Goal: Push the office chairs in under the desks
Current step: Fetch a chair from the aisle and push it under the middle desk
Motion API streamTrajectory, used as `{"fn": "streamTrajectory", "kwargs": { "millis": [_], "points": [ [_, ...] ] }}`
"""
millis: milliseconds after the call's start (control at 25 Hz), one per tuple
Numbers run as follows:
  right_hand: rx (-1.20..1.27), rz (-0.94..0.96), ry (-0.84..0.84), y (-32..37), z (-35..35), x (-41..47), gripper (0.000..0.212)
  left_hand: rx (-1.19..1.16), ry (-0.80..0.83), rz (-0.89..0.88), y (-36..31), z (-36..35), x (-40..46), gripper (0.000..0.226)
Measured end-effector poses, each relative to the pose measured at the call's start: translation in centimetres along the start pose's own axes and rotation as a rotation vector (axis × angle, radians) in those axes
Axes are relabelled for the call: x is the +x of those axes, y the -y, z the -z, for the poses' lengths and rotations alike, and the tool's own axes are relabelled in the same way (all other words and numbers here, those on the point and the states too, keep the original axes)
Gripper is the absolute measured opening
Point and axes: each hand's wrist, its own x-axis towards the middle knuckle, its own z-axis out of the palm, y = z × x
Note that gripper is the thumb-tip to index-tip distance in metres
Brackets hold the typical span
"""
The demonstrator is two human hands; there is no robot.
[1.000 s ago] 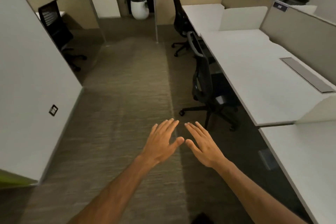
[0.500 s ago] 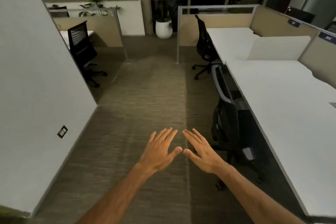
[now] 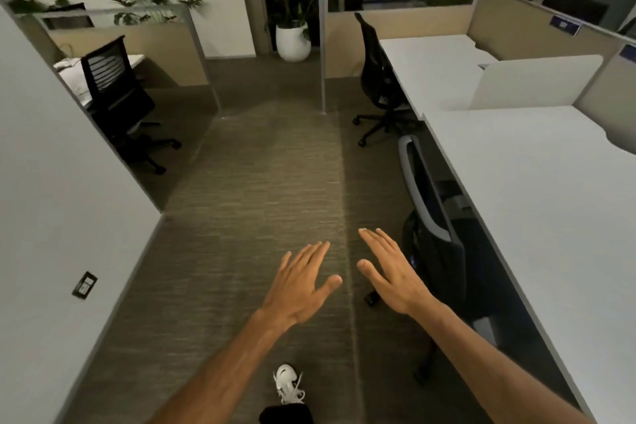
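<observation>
A black office chair with a grey-edged back stands tucked against the long white desk on my right. My right hand hovers flat and empty just left of that chair, not touching it. Beside it, my left hand is also flat, fingers spread, over the carpet. A second black chair stands at the far white desk, its wheels out on the aisle side. At the far left, a third black chair with a slatted back sits at another desk.
A carpeted aisle runs ahead between a white wall on the left and the desks on the right. A metal-framed partition and a white plant pot stand at the far end. My white shoe shows below.
I have walked forward along the aisle, so the nearest chair now sits right beside my right hand. My hands have drifted slightly apart and stay empty.
</observation>
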Motion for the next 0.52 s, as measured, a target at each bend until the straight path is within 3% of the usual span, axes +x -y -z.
{"fn": "streamTrajectory", "kwargs": {
  "millis": [320, 520],
  "points": [
    [-0.04, -0.134, -0.192, -5.0, 2.5, 12.4, 0.061, -0.048, 0.086, -0.209, 3.6, 2.1, 19.1, 0.085],
    [-0.096, -0.278, -0.326, -7.4, 5.0, 15.8, 0.062, -0.034, 0.184, -0.385, 2.5, 2.4, 29.7, 0.081]
  ]
}}
